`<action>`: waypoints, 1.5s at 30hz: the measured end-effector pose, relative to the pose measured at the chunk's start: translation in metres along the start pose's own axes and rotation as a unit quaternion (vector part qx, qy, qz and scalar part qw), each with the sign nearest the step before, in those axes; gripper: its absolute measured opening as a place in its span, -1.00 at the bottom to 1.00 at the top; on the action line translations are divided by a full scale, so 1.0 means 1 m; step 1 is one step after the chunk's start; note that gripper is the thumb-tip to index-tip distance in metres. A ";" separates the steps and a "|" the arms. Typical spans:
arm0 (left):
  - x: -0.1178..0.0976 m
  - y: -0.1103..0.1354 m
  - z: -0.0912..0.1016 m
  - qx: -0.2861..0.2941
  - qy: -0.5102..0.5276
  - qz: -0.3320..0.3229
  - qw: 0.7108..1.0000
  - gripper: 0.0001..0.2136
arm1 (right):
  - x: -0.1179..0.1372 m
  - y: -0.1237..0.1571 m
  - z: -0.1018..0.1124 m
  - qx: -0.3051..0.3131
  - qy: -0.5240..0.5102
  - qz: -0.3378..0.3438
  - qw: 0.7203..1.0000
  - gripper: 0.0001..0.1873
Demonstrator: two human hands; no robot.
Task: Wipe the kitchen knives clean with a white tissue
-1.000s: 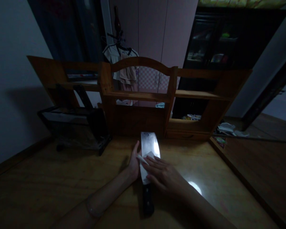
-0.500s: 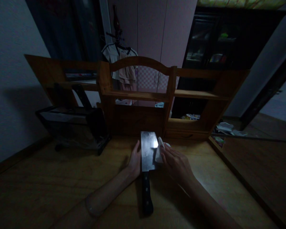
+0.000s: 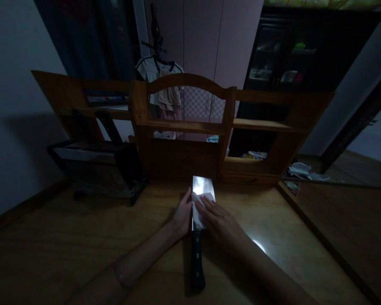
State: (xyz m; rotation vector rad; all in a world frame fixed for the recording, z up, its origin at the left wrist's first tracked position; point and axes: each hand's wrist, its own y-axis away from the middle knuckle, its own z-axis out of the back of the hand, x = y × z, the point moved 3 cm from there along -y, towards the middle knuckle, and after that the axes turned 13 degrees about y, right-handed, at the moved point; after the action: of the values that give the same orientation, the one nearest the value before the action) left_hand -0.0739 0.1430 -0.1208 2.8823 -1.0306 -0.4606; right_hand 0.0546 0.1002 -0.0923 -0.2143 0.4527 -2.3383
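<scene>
A cleaver (image 3: 203, 184) with a broad steel blade and a black riveted handle points away from me over the wooden desk, its handle towards me. My left hand (image 3: 181, 216) grips the blade's left edge, thumb up along the side and its other fingers hidden beneath. Across the middle of the blade lies a folded white wipe (image 3: 198, 212), paper or cloth, I cannot tell which. My right hand (image 3: 220, 222) holds this wipe and presses it flat on the steel, covering most of the lower blade.
At the left of the desk (image 3: 66, 245) stands a dark knife block (image 3: 92, 169) with black handles rising from it. A wooden shelf unit (image 3: 184, 125) runs along the back edge. Clothes (image 3: 165, 84) hang behind it. The light is dim.
My right hand has slid the wipe leftwards from the blade's right edge to across its middle. The cleaver has shifted slightly right and tilted, with my left hand still on it.
</scene>
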 end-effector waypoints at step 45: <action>0.008 -0.003 0.003 -0.026 -0.055 -0.038 0.997 -0.59 | -0.028 0.008 -0.015 -0.046 0.026 -0.149 0.987 -0.44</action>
State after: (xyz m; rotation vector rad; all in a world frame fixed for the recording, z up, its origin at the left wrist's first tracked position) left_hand -0.0669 0.1400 -0.1258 2.8862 -0.9087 -0.6478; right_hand 0.0761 0.1180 -0.1099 -0.2827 0.5882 -2.6228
